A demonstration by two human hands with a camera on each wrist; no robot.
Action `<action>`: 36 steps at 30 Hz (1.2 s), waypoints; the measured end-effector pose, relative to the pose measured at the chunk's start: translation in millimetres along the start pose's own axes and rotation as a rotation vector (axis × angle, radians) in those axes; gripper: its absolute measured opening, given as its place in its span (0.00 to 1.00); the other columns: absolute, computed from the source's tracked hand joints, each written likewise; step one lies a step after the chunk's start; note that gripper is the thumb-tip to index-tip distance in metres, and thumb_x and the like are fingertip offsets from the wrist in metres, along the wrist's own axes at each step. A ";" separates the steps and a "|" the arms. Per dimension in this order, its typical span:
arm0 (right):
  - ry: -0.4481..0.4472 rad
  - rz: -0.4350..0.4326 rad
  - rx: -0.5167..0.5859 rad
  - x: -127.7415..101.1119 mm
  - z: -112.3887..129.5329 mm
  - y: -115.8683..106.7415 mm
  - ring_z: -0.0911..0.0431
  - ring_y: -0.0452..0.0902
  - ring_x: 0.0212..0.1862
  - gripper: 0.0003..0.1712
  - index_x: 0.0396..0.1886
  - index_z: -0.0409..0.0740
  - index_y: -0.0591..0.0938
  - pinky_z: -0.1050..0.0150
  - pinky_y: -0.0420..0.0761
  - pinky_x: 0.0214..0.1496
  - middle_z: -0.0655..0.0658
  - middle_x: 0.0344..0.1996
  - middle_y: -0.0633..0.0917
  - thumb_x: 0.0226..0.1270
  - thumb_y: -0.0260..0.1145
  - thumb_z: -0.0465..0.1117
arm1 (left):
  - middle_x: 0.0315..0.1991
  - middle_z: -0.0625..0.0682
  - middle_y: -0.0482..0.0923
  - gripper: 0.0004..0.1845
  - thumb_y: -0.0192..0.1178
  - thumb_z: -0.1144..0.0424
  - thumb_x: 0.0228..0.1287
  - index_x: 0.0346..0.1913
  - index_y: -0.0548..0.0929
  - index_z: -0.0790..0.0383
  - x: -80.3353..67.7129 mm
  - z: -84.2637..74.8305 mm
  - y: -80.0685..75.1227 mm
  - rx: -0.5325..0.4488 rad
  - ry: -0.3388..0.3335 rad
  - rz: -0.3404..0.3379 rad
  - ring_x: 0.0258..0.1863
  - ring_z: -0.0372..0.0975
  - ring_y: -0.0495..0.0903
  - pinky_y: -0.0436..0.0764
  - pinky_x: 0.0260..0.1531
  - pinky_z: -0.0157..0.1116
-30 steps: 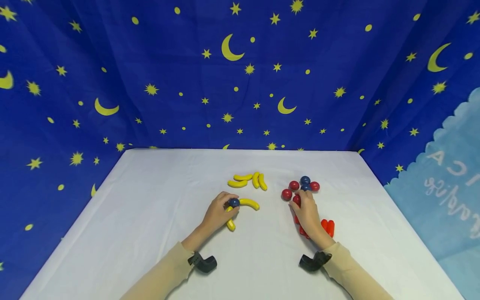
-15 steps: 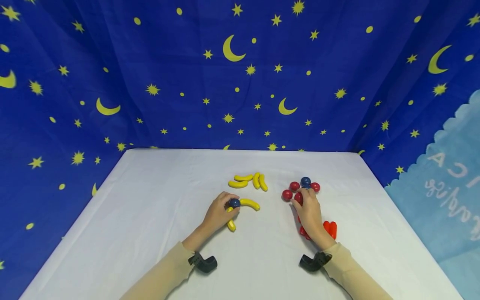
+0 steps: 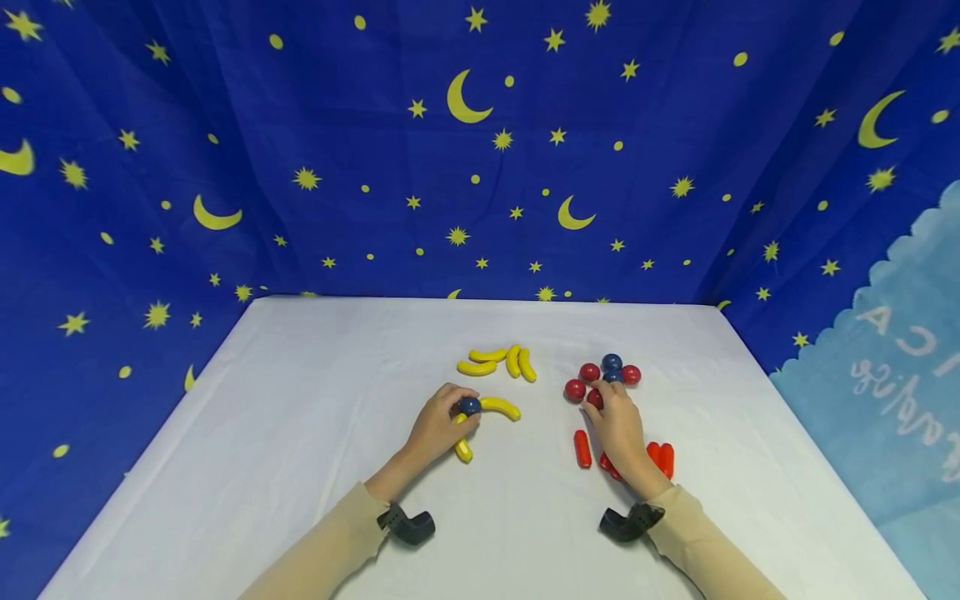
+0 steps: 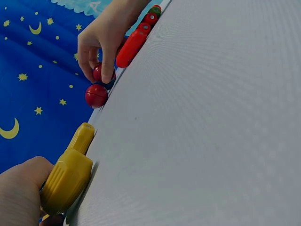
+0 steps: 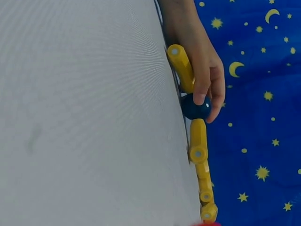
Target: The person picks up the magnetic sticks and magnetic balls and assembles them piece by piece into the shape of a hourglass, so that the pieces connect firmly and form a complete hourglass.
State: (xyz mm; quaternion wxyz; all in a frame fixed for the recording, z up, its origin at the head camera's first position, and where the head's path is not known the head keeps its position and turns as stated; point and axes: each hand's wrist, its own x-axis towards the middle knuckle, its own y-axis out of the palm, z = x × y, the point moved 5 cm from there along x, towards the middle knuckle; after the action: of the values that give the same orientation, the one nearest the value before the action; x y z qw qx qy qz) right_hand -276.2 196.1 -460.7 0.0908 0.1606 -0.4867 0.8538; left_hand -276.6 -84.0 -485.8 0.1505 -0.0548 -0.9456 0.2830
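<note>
The left hand (image 3: 435, 429) pinches a dark blue ball (image 3: 469, 406) over a yellow banana (image 3: 462, 446) at mid-table, while the right hand (image 3: 621, 427) curls its fingertips round a red ball (image 3: 595, 398); both balls look small, hard, light and slick, best nipped across the middle, and no readable labels show on them.

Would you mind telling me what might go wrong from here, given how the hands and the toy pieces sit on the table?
1. The left hand pinches a blue ball over a banana; if the ball slips, it may roll across the table.
2. The right hand reaches into a tight cluster of balls; touching the red ball could knock its neighbours away.
3. The right wrist lies over the carrots and might drag them.
</note>
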 end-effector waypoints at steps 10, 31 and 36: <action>-0.097 -0.079 0.010 -2.1 26.7 -5.5 0.47 0.78 0.38 0.24 0.49 0.36 0.80 0.51 0.81 0.42 0.38 0.40 0.83 0.53 0.73 0.40 | 0.44 0.52 0.77 0.16 0.68 0.63 0.54 0.47 0.82 0.59 -0.7 1.3 -1.7 0.052 0.021 -0.015 0.43 0.39 0.78 0.80 0.45 0.34; -0.155 0.155 0.258 0.1 78.1 48.7 0.56 0.77 0.36 0.20 0.42 0.37 0.82 0.63 0.78 0.40 0.42 0.36 0.84 0.47 0.75 0.35 | 0.35 0.51 0.80 0.13 0.69 0.61 0.52 0.38 0.76 0.56 -0.5 1.6 -3.9 0.080 -0.036 -0.032 0.39 0.39 0.78 0.76 0.42 0.37; -0.129 0.179 0.358 1.0 79.3 54.7 0.55 0.78 0.38 0.20 0.44 0.37 0.82 0.66 0.78 0.39 0.41 0.39 0.85 0.48 0.75 0.34 | 0.36 0.51 0.80 0.13 0.67 0.62 0.53 0.39 0.75 0.56 -0.8 2.4 -4.3 0.066 -0.055 -0.031 0.39 0.40 0.78 0.76 0.42 0.37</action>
State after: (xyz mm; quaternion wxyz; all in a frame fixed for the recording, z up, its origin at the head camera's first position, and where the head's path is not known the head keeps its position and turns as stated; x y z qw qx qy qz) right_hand -279.5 100.0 -466.6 -0.0468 0.1844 -0.3446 0.9193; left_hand -276.7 -89.0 -485.5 0.1306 -0.0273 -0.9403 0.3132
